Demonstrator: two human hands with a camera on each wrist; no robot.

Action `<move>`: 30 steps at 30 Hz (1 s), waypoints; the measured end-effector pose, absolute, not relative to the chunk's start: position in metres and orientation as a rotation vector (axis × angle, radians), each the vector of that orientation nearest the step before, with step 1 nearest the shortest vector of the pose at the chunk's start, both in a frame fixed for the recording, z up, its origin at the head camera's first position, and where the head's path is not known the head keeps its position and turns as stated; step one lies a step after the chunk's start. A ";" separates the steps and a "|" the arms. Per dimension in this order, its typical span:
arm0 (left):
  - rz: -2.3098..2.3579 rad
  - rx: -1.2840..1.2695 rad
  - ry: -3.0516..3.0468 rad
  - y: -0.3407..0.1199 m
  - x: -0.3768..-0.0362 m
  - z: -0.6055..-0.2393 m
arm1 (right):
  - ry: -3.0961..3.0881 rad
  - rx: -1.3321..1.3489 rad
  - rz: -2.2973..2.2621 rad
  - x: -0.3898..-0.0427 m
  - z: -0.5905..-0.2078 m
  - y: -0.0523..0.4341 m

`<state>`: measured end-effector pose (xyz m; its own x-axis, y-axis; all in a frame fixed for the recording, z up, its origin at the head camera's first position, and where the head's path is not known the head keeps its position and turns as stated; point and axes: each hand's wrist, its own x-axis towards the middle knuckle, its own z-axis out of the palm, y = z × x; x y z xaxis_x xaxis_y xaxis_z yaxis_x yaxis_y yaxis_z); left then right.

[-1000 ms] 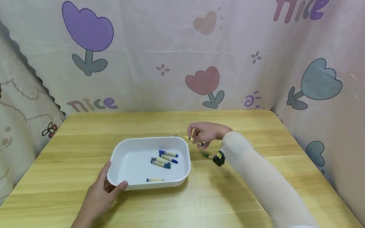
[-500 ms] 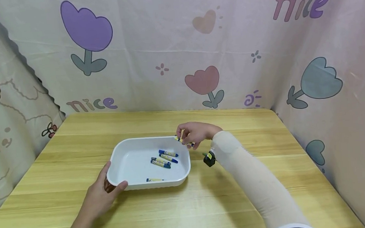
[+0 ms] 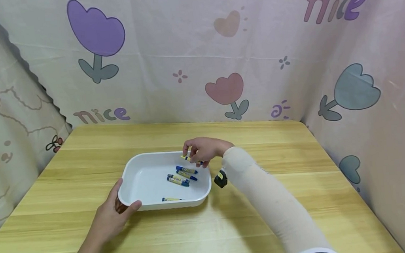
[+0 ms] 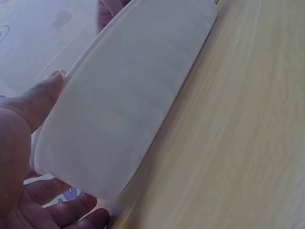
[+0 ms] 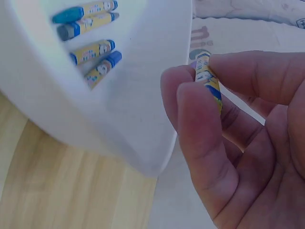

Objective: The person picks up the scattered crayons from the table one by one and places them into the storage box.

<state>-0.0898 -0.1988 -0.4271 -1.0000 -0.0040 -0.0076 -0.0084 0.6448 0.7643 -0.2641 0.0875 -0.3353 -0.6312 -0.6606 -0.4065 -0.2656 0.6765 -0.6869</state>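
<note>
My left hand [image 3: 110, 220] grips the near left corner of a white plastic tray [image 3: 144, 180], its thumb on the rim. The left wrist view shows the tray's outer wall [image 4: 126, 95] with fingers around its end. Over the far right part of the tray, my right hand [image 3: 207, 148] pinches a yellow-tipped crayon [image 5: 206, 78] in a printed wrapper. Below it inside lie blue crayons [image 3: 187, 170], with a grey crayon [image 5: 88, 27] and a teal crayon [image 5: 86, 11] side by side. Another crayon [image 3: 171, 199] lies by the near wall, partly hidden by the rim.
The tray stands on a wood-grain table [image 3: 183, 239]. A printed curtain [image 3: 167, 46] hangs behind the table and along both sides. Each wrist wears a small black camera, such as the right wrist camera [image 3: 221, 179].
My right hand has moved left with the crayon, from beside the tray to over its inside. The left hand and the tray have stayed in place.
</note>
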 end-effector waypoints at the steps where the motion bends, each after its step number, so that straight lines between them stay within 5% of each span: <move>1: 1.321 -0.012 2.843 -0.199 -0.090 -0.427 | 2.233 -0.709 -0.768 -0.263 -0.335 0.085; 30: 1.311 -0.013 2.846 -0.199 -0.090 -0.427 | 2.188 -0.758 -0.555 -0.255 -0.351 0.041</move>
